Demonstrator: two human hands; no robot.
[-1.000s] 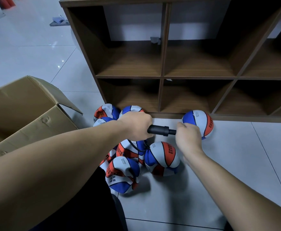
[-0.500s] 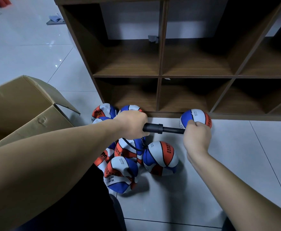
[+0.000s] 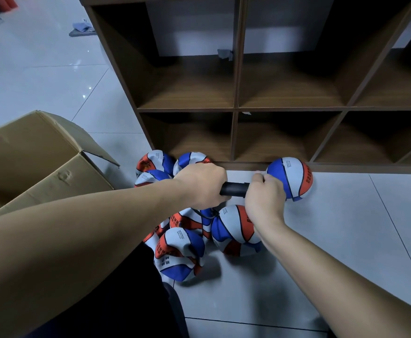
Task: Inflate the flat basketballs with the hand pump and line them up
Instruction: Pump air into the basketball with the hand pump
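Both hands clamp the black hand pump (image 3: 233, 189) in front of the wooden shelf unit (image 3: 236, 108): the left hand (image 3: 203, 185) wraps its barrel, and the right hand (image 3: 264, 198), just beside it, is fisted round what is probably the handle, hidden in the fist. A round basketball (image 3: 293, 176) sits against the shelf unit's base. Crumpled flat basketballs (image 3: 182, 252) heap on the floor before its left corner, with a cardboard box (image 3: 36, 164) further left.

Open cardboard box (image 3: 41, 164) on tiled floor (image 3: 346, 240) beside wooden cubby shelf (image 3: 236, 108).
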